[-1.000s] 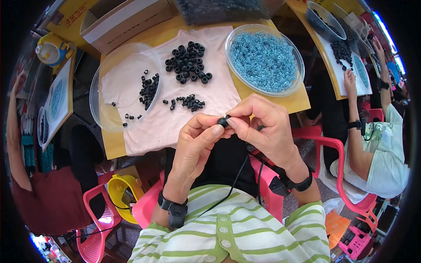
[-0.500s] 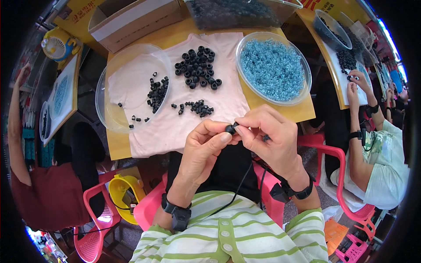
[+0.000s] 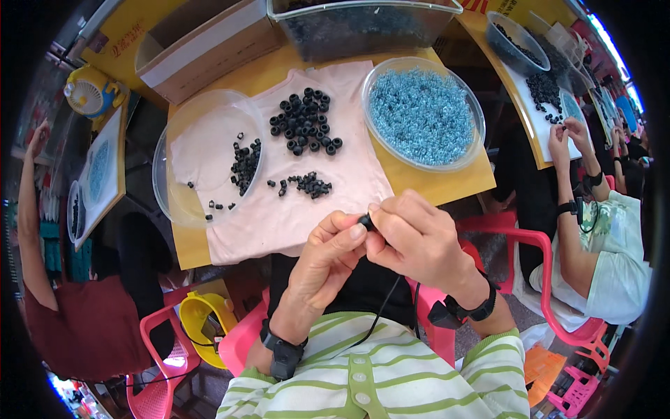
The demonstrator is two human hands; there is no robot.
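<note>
Just in front of the table's near edge, my two hands meet around a small rounded black plastic piece [image 3: 365,221]. My left hand [image 3: 322,257] pinches it between thumb and fingers. From the other side, my right hand [image 3: 422,241] has its fingertips closed on the same piece and covers part of it. Beyond them, a pink cloth [image 3: 342,150] bears a heap of round, hollow black pieces [image 3: 303,122] and a smaller cluster of little black pieces [image 3: 313,185]. More little black pieces [image 3: 246,167] lie in a clear round tray [image 3: 162,178] on the left.
A clear basin [image 3: 480,140] of small shiny bluish pieces [image 3: 419,115] stands at the table's right. Behind are an open cardboard box [image 3: 209,59] and a clear bin [image 3: 363,35]. People sit on both sides; pink chairs [image 3: 516,237] and a yellow bucket [image 3: 206,325] are nearby.
My hands sit slightly lower in the view, and my right fingers have closed further over the black piece. A dark bit seen by my right palm is now hidden. The whole view has shifted slightly.
</note>
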